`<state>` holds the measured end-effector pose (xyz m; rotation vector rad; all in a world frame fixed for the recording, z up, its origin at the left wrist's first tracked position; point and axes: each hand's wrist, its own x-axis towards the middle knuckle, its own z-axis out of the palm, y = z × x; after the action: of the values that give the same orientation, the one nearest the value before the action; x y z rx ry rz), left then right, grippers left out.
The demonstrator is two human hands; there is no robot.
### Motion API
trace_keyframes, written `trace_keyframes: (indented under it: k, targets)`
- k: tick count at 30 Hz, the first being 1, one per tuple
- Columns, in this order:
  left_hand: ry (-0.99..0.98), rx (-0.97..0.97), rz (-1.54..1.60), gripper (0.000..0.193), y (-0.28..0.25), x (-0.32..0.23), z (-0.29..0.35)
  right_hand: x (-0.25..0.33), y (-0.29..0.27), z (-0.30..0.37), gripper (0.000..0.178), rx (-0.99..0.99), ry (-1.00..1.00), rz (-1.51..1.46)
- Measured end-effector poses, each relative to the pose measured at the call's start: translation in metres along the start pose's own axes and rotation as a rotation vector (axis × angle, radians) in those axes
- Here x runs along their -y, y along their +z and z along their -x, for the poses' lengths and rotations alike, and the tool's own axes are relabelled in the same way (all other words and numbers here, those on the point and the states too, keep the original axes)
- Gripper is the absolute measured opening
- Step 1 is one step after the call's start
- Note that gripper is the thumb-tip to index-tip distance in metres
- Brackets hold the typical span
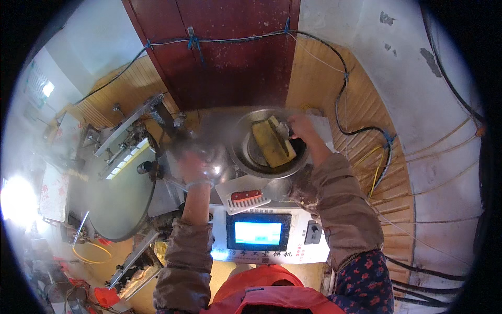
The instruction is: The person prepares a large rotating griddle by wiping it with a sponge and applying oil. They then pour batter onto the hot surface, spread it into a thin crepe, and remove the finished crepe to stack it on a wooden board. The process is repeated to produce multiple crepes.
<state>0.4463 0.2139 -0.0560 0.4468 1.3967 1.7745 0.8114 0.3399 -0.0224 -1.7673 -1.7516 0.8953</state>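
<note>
Right hand (301,127) grips a metal utensil (283,129) beside the yellow slab (269,144) in the steel bowl (239,152); left hand (191,165) blurred, hold not discernible. Apparent step: utensil work at the slab, next needing steady control.

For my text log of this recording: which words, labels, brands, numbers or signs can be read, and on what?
White control panel: black and red characters, partly legible; wording withheld.
Lit screen: washed out, unreadable.
White board at far left: red characters, too blurred to read.
</note>
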Motion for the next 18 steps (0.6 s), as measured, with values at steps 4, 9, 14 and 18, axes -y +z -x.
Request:
trace_keyframes:
  k: [4,9,14,18]
  targets:
    - [0.529,0.201,-0.209,0.030,0.009,-0.019,-0.012,0.002,-0.002,-0.003,0.039,0.082,0.045,-0.025]
    - [0.581,0.301,-0.719,0.045,0.023,-0.091,0.024,0.016,0.001,0.008,0.057,0.025,-0.088,0.384]
    - [0.238,0.320,-0.607,0.020,0.076,-0.183,0.101,0.011,0.003,0.009,0.054,-0.015,-0.101,0.357]
    - [0.443,0.686,-0.851,0.018,0.103,-0.188,0.109,0.010,0.002,0.007,0.052,0.016,-0.129,0.358]
